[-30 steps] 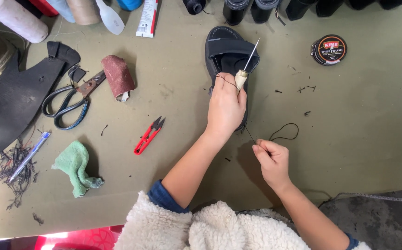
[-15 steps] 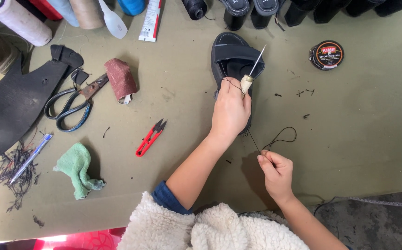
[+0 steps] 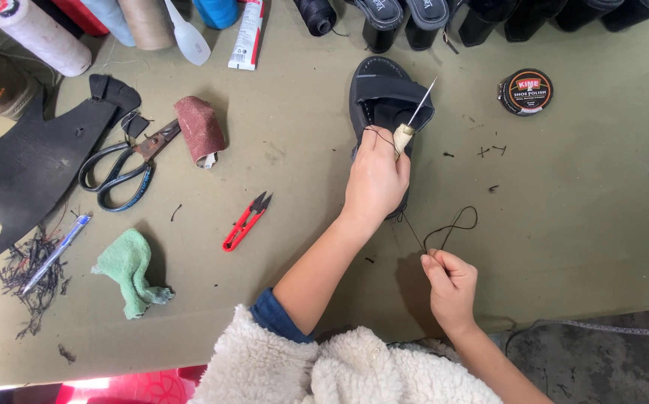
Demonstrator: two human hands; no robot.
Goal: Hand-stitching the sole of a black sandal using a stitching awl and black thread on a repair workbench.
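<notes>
We see a black sandal [image 3: 384, 93] flat on the table [image 3: 564, 224], w/ our left hand [image 3: 375, 179] pressed on its near end, gripping an awl [image 3: 412, 120]. Our right hand [image 3: 451, 288], nearer us than the sandal, pinches black thread [image 3: 455, 223]. Red snips [image 3: 246, 222] lie left of the sandal.

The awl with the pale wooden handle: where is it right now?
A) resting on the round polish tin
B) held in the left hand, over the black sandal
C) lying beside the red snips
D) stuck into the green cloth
B: the left hand grips the awl, its metal tip pointing up over the black sandal.
</notes>
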